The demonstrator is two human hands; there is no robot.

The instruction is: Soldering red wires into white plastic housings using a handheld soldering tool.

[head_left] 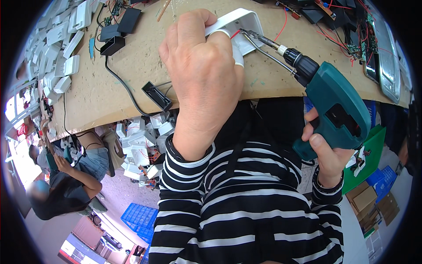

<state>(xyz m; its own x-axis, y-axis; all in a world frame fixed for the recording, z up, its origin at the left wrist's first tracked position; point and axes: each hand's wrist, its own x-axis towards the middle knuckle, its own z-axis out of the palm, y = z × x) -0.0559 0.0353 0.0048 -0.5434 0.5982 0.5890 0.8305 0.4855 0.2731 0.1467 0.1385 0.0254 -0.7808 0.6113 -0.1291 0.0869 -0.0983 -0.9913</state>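
My left hand (203,66) is closed on a white plastic housing (252,21), held tilted above the table. White covers sit on some of its fingers. Inside the housing, a short red wire (236,34) shows by the fingertips. My right hand (327,154) grips the handle of a green soldering gun (323,83). Its metal tip and thin curved feed tube reach into the housing, beside the red wire. Whether the tip touches the wire is too small to tell. Below my left wrist, a small black open case (157,96) with a cable lies at the table edge.
White housings (57,33) are heaped at the far left. More white housings (140,143) lie below the table. Black cases (113,45) and a cable lie left. Circuit boards with red wires (351,48) stand beside a metallic tray (383,66) at right. Another person (72,176) works at left.
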